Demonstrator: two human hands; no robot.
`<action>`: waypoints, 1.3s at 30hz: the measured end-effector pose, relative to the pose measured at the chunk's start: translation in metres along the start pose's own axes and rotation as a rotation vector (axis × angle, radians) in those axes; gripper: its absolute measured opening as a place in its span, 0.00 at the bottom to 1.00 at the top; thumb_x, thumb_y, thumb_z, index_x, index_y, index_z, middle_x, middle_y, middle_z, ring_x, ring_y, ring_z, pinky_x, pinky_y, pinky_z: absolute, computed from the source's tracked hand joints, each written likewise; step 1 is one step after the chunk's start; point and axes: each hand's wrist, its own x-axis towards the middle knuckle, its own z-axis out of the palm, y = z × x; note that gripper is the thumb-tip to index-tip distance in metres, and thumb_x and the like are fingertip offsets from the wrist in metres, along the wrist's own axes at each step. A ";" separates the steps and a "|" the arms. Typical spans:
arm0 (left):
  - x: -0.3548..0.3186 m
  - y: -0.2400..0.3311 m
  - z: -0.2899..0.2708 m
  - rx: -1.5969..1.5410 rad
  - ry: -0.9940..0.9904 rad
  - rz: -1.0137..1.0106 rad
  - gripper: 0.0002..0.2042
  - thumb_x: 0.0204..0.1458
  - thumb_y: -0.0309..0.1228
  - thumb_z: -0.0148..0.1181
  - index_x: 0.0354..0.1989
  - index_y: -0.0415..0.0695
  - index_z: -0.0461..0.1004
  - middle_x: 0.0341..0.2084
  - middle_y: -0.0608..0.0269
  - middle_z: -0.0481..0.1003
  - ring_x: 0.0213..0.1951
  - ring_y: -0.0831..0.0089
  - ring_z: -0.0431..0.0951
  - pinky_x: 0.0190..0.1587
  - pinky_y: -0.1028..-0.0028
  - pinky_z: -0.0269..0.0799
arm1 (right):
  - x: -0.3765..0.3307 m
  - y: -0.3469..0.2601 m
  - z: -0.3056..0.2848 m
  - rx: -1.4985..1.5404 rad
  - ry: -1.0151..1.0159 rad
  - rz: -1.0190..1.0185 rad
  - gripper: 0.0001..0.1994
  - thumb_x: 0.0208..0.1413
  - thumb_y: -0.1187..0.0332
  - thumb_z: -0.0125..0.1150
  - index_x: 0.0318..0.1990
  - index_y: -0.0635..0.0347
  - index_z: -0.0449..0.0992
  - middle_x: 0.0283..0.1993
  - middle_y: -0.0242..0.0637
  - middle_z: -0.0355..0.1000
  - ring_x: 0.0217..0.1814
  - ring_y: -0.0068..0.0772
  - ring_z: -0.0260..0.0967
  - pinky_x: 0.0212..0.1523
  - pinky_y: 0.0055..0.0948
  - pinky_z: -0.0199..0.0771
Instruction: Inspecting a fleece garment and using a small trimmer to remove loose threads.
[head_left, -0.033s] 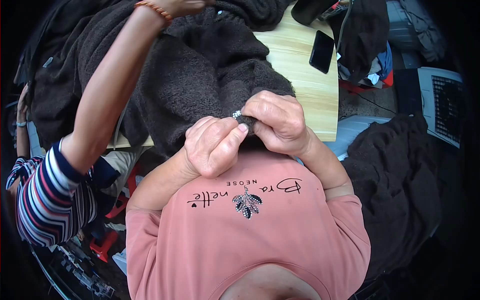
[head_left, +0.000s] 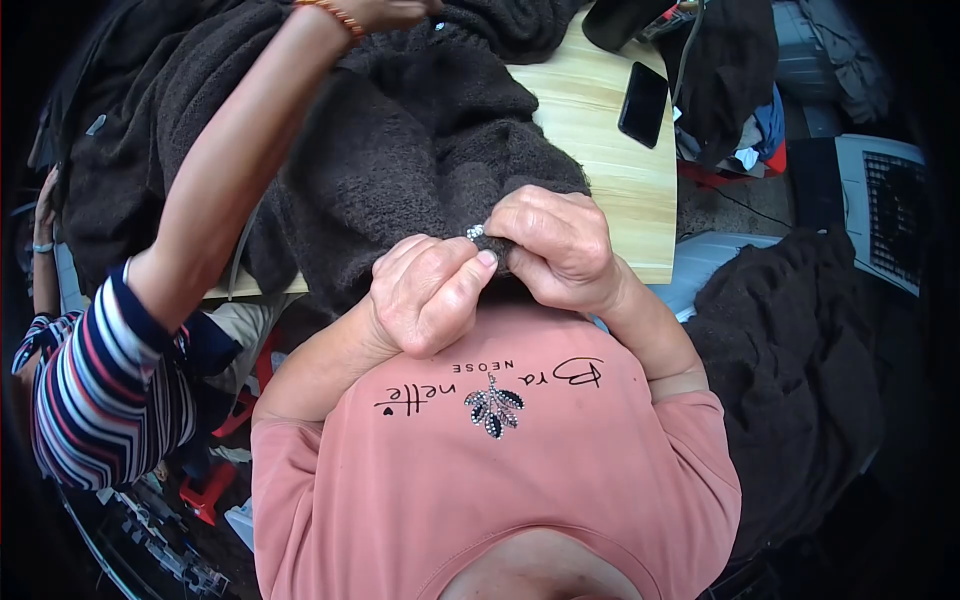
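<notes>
A dark brown fuzzy knitted garment (head_left: pixel 420 150) lies spread over a light wooden table (head_left: pixel 610 150), and its near edge is pulled up to my chest. My left hand (head_left: pixel 425 295) and my right hand (head_left: pixel 560 245) are closed side by side on that edge. A small glittering silver stud (head_left: pixel 476 232) sits on the fabric between my fingertips; my left thumb points at it and my right fingers pinch the fabric beside it. The fabric under my fingers is hidden.
Another person's bare forearm (head_left: pixel 230 170), in a striped sleeve (head_left: pixel 90 390), reaches from the left across the garment's far part. A black phone (head_left: pixel 642 103) lies on the table at the right. More dark cloth (head_left: pixel 790 350) hangs right of me, next to a white crate (head_left: pixel 885 210).
</notes>
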 end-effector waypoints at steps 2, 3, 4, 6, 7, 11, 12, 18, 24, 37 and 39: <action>-0.002 0.002 0.002 -0.063 0.022 -0.071 0.12 0.31 0.14 0.56 0.29 0.34 0.70 0.19 0.55 0.70 0.17 0.70 0.71 0.16 0.77 0.67 | -0.002 -0.003 -0.004 0.002 -0.031 0.013 0.13 0.25 0.86 0.54 0.26 0.67 0.69 0.20 0.40 0.66 0.18 0.36 0.66 0.16 0.27 0.64; -0.001 0.001 0.003 -0.061 0.027 -0.059 0.12 0.31 0.14 0.56 0.29 0.34 0.70 0.19 0.55 0.70 0.17 0.70 0.71 0.16 0.77 0.67 | -0.002 -0.002 -0.006 -0.001 -0.059 0.024 0.13 0.25 0.86 0.54 0.26 0.67 0.69 0.20 0.39 0.66 0.18 0.37 0.66 0.16 0.27 0.63; 0.000 0.001 0.004 -0.074 0.018 -0.135 0.12 0.32 0.14 0.56 0.29 0.34 0.70 0.20 0.54 0.71 0.18 0.69 0.72 0.18 0.76 0.68 | -0.003 -0.003 -0.006 -0.027 -0.046 0.022 0.13 0.25 0.85 0.54 0.26 0.67 0.69 0.19 0.39 0.65 0.18 0.36 0.65 0.15 0.27 0.62; 0.002 0.002 0.006 -0.154 -0.022 -0.316 0.10 0.34 0.15 0.57 0.30 0.34 0.71 0.21 0.53 0.72 0.21 0.64 0.74 0.25 0.75 0.71 | -0.009 -0.003 -0.004 -0.097 0.001 -0.024 0.13 0.25 0.84 0.55 0.26 0.68 0.69 0.19 0.39 0.64 0.16 0.36 0.64 0.15 0.28 0.62; 0.001 0.003 0.005 -0.149 -0.016 -0.302 0.10 0.34 0.15 0.57 0.30 0.34 0.71 0.21 0.53 0.72 0.21 0.64 0.74 0.25 0.75 0.71 | -0.012 -0.003 -0.001 -0.133 0.027 -0.068 0.13 0.24 0.84 0.55 0.26 0.68 0.69 0.19 0.40 0.64 0.16 0.36 0.63 0.15 0.28 0.62; 0.003 0.004 0.000 -0.497 -0.181 -0.772 0.04 0.42 0.18 0.58 0.29 0.35 0.74 0.24 0.55 0.75 0.24 0.72 0.75 0.28 0.78 0.70 | -0.017 -0.003 0.003 -0.351 0.091 -0.184 0.11 0.28 0.82 0.56 0.25 0.66 0.68 0.19 0.37 0.63 0.15 0.31 0.61 0.14 0.26 0.61; 0.002 0.005 0.000 -0.637 -0.191 -0.897 0.04 0.43 0.18 0.57 0.29 0.34 0.74 0.24 0.57 0.75 0.26 0.75 0.75 0.29 0.79 0.70 | -0.017 -0.004 0.003 -0.348 0.090 -0.188 0.11 0.28 0.82 0.56 0.25 0.66 0.68 0.19 0.37 0.63 0.15 0.31 0.61 0.14 0.26 0.61; 0.010 -0.013 0.000 -0.542 -0.175 -0.616 0.12 0.37 0.13 0.55 0.33 0.35 0.74 0.24 0.56 0.74 0.26 0.68 0.75 0.30 0.78 0.69 | -0.019 0.000 -0.002 -0.015 0.079 0.178 0.11 0.39 0.86 0.51 0.33 0.66 0.65 0.28 0.42 0.68 0.26 0.35 0.67 0.27 0.25 0.69; 0.007 -0.012 0.002 -0.272 -0.070 -0.373 0.12 0.30 0.12 0.56 0.26 0.38 0.73 0.23 0.57 0.73 0.24 0.68 0.75 0.24 0.76 0.70 | -0.020 0.003 0.003 -0.039 0.028 0.113 0.13 0.35 0.86 0.51 0.33 0.65 0.64 0.27 0.44 0.68 0.25 0.37 0.68 0.25 0.26 0.69; 0.002 -0.005 0.007 -0.396 -0.114 -0.637 0.12 0.31 0.12 0.49 0.27 0.36 0.73 0.21 0.56 0.73 0.23 0.66 0.75 0.24 0.74 0.69 | -0.020 0.000 -0.001 -0.357 -0.106 -0.164 0.08 0.33 0.84 0.51 0.26 0.66 0.66 0.22 0.39 0.65 0.18 0.33 0.66 0.17 0.27 0.68; -0.001 -0.005 0.010 -0.397 -0.131 -0.698 0.11 0.32 0.13 0.50 0.27 0.36 0.73 0.21 0.55 0.73 0.23 0.65 0.75 0.26 0.74 0.69 | -0.024 0.004 -0.002 -0.353 -0.122 -0.168 0.10 0.30 0.85 0.51 0.27 0.67 0.66 0.23 0.41 0.65 0.19 0.36 0.66 0.17 0.29 0.67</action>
